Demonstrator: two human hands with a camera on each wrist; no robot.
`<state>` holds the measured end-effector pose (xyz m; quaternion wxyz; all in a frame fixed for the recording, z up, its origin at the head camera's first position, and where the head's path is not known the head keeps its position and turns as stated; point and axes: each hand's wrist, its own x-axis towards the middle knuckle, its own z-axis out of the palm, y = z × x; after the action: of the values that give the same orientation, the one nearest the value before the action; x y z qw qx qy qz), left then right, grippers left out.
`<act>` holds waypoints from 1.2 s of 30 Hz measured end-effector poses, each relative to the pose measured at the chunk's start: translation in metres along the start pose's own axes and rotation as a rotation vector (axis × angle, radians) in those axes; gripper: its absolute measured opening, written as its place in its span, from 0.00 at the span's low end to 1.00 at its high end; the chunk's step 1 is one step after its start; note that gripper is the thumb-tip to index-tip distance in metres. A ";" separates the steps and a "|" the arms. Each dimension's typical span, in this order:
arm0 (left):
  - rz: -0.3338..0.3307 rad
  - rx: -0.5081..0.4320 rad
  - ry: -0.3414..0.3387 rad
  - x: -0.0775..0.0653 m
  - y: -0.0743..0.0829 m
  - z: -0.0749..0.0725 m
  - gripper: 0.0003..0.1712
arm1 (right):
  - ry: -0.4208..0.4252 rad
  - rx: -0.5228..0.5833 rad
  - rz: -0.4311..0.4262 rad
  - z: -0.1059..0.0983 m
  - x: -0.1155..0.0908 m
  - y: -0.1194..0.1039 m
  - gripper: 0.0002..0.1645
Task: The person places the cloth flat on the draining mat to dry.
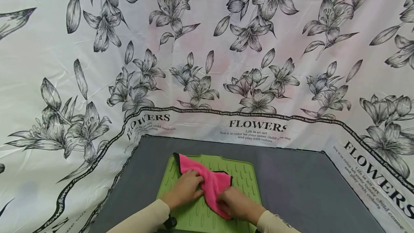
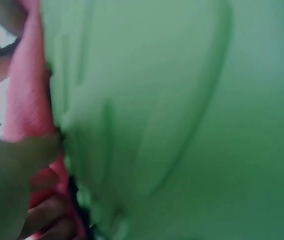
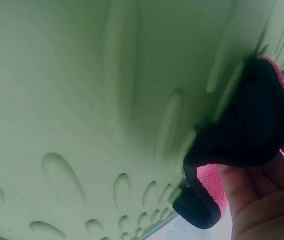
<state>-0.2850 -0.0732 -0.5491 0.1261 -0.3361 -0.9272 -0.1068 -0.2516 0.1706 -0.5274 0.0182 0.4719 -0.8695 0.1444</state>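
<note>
A bright pink cloth [image 1: 211, 181] with black edging lies bunched across a green mat [image 1: 242, 168] with raised drop-shaped ridges. My left hand [image 1: 185, 190] pinches the cloth on its left side; in the left wrist view the thumb [image 2: 37, 150] presses on the pink fabric and fingers curl beneath it. Lower on the cloth, toward the right, my right hand [image 1: 239, 204] grips it with bent fingers. The right wrist view shows the cloth's dark edge [image 3: 246, 120] folded beside that hand [image 3: 264, 205], with part of the grip hidden.
The mat lies on a grey tabletop [image 1: 297, 190]. White fabric printed with lilies and lettering [image 1: 255, 82] hangs behind and at both sides of the table. A small dark object [image 1: 170, 222] shows by the left wrist.
</note>
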 end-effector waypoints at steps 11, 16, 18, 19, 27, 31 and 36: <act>0.093 -0.186 0.112 0.000 -0.003 -0.038 0.13 | -0.048 0.127 0.048 -0.047 -0.002 0.001 0.12; 0.101 -0.305 0.020 0.001 0.000 -0.082 0.12 | -0.066 0.131 0.067 -0.084 0.001 -0.010 0.13; 0.107 -0.317 -0.022 0.000 0.002 -0.096 0.11 | -0.087 0.131 0.049 -0.093 0.002 -0.016 0.13; 0.109 -0.329 -0.055 -0.001 0.002 -0.101 0.10 | -0.101 0.130 0.037 -0.096 0.002 -0.018 0.13; 0.165 -0.369 -0.415 -0.018 0.002 -0.099 0.06 | -0.240 0.109 0.010 -0.074 -0.004 -0.031 0.10; 0.137 -0.390 -0.567 -0.030 -0.001 -0.086 0.03 | -0.302 0.106 0.005 -0.045 -0.010 -0.033 0.08; 0.100 -0.413 -0.585 -0.039 -0.010 -0.079 0.07 | -0.277 0.156 -0.012 -0.035 -0.011 -0.029 0.07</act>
<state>-0.2500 -0.1266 -0.4879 -0.2103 -0.4157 -0.8654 -0.1848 -0.2251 0.1737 -0.4886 -0.1376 0.4926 -0.8470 0.1452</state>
